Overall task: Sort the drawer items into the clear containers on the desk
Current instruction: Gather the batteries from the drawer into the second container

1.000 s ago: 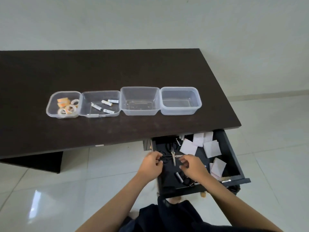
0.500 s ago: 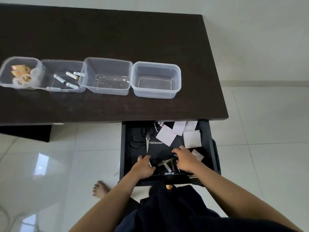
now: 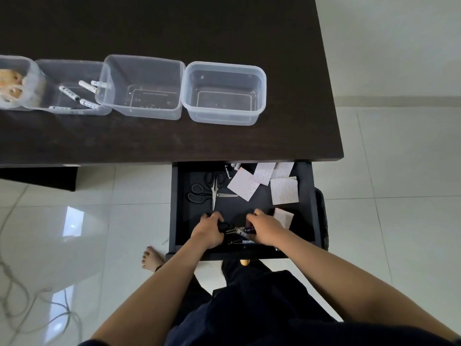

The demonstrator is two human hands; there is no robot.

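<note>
Drawer, black, pulled out from under the right end of the desk; holds the unsorted stock. Desk: dark brown top, largest surface in view, standing on glossy white floor tiles against a pale wall; loose cable lies on the floor at lower left, a bare foot beside the drawer front. Clear containers, four in a row along the desk: rightmost container and third container hold nothing; second container holds batteries; leftmost container, partly out of view, holds tape rolls. Drawer contents: paper slips toward the back right, two pairs of scissors crossed at centre left, small batteries at the back edge. Left hand, fingers curled round the black handle of a third pair of scissors at the drawer front. Right hand, fingers curled down over a dark battery; whether it is pinched cannot be told. Risks, judged: the scissors' blades lie close to the right fingers, so a lift could nick them; small items could roll under the papers and be missed; scissors may be too long for a container and tip its edge.
</note>
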